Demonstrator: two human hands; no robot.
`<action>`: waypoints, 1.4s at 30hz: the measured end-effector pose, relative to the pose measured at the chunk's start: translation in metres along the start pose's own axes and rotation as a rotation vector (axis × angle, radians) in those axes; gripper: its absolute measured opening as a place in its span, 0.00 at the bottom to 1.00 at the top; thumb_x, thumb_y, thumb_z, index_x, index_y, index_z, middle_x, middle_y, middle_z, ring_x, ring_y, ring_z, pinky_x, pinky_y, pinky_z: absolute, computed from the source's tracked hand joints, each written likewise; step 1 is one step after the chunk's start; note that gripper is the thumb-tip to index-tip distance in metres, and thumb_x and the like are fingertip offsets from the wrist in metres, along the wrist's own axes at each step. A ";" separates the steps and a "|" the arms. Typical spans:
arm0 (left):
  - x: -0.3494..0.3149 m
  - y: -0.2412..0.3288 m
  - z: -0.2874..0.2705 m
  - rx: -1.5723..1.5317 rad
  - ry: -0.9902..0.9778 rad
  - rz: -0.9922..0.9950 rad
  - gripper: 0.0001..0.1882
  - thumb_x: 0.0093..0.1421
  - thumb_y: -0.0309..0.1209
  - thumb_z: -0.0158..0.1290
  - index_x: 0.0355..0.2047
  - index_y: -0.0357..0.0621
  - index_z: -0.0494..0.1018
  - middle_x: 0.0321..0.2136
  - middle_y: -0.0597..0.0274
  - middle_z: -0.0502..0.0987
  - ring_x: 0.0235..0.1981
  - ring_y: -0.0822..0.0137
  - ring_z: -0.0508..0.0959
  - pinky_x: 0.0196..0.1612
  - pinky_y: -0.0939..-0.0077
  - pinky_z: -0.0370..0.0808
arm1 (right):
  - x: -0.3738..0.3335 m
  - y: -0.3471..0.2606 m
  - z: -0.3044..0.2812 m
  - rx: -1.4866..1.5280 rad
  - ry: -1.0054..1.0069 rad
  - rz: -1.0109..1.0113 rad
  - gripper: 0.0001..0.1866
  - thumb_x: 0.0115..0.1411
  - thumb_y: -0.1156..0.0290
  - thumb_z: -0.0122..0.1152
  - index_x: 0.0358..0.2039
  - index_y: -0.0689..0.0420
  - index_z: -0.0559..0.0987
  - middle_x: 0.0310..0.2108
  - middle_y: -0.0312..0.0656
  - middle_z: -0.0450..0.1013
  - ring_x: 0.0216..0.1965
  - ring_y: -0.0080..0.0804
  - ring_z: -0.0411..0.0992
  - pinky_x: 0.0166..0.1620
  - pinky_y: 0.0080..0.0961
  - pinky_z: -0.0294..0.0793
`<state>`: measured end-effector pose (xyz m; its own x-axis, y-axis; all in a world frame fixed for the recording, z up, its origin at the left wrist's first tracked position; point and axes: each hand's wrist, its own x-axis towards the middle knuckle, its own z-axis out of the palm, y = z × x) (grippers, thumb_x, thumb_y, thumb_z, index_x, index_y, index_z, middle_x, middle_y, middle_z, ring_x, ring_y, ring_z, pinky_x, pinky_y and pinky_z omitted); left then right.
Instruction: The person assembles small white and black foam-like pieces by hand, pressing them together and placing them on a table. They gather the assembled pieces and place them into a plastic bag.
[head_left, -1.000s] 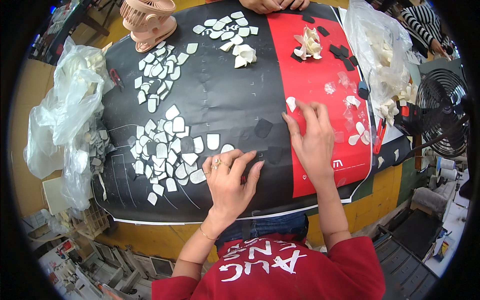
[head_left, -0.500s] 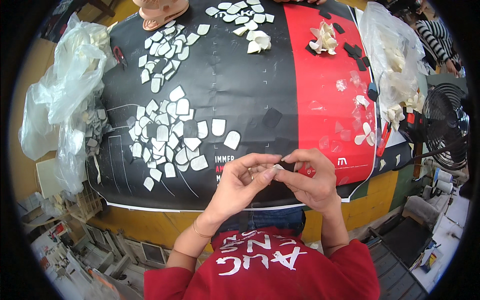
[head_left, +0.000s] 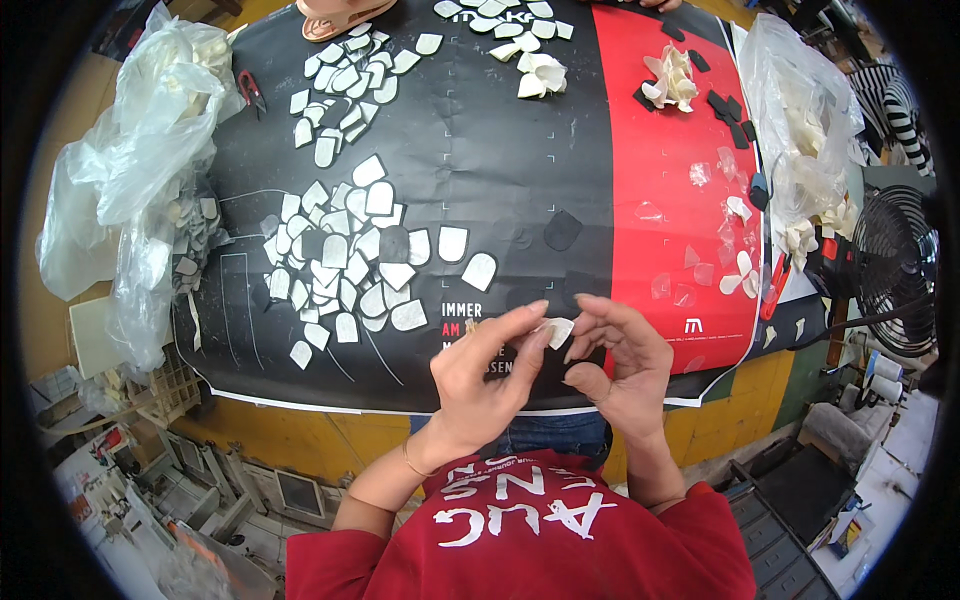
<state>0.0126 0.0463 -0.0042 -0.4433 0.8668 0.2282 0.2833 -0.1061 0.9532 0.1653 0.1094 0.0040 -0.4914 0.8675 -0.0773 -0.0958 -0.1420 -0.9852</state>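
A small white, curved piece (head_left: 557,331) is pinched between the thumb and forefinger of my left hand (head_left: 478,378), above the table's near edge. Just to its right, my right hand (head_left: 632,362) is open, its thumb and fingers spread apart with nothing visible between them. Whether a fingertip of it touches the white piece, I cannot tell. Left of my hands lies a loose heap of white patches (head_left: 335,250) with one rounded end, many showing a dark edge. Two such patches (head_left: 479,271) lie apart, nearest my left hand. A dark patch (head_left: 563,231) lies beyond my hands.
More patches (head_left: 350,85) lie farther back, beside a pinkish sandal-like object (head_left: 340,18). Crumpled white peelings (head_left: 670,78) and clear scraps (head_left: 699,173) lie on the red area. Plastic bags (head_left: 150,170) hang left. Red snips (head_left: 251,92), a red cutter (head_left: 775,287) and a fan (head_left: 893,270) flank the table.
My right fingers have come away from the white piece and spread open. My left hand keeps hold of it, and more of it shows. The view has shifted slightly.
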 end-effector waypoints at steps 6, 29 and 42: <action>-0.003 0.000 0.008 0.152 0.027 0.243 0.19 0.53 0.13 0.60 0.48 0.31 0.77 0.26 0.55 0.81 0.22 0.65 0.80 0.26 0.78 0.76 | -0.001 0.001 0.002 -0.107 0.034 0.043 0.12 0.58 0.81 0.67 0.44 0.64 0.81 0.35 0.39 0.78 0.34 0.22 0.76 0.39 0.18 0.75; -0.011 -0.031 0.007 0.879 -0.347 0.473 0.22 0.51 0.39 0.66 0.48 0.55 0.80 0.48 0.65 0.74 0.45 0.66 0.72 0.51 0.66 0.61 | 0.088 -0.034 -0.049 -1.063 -0.737 -0.191 0.05 0.61 0.76 0.58 0.37 0.61 0.76 0.33 0.46 0.71 0.35 0.47 0.74 0.37 0.38 0.73; -0.012 -0.031 0.005 0.909 -0.358 0.479 0.23 0.50 0.39 0.66 0.48 0.56 0.80 0.48 0.66 0.75 0.45 0.67 0.72 0.55 0.65 0.58 | 0.099 -0.034 -0.044 -1.167 -0.892 -0.202 0.08 0.56 0.82 0.54 0.37 0.64 0.72 0.37 0.51 0.73 0.42 0.49 0.75 0.44 0.39 0.77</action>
<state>0.0135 0.0416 -0.0375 0.1130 0.9387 0.3256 0.9492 -0.1988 0.2438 0.1584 0.2213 0.0230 -0.9526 0.1923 -0.2357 0.2953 0.7708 -0.5645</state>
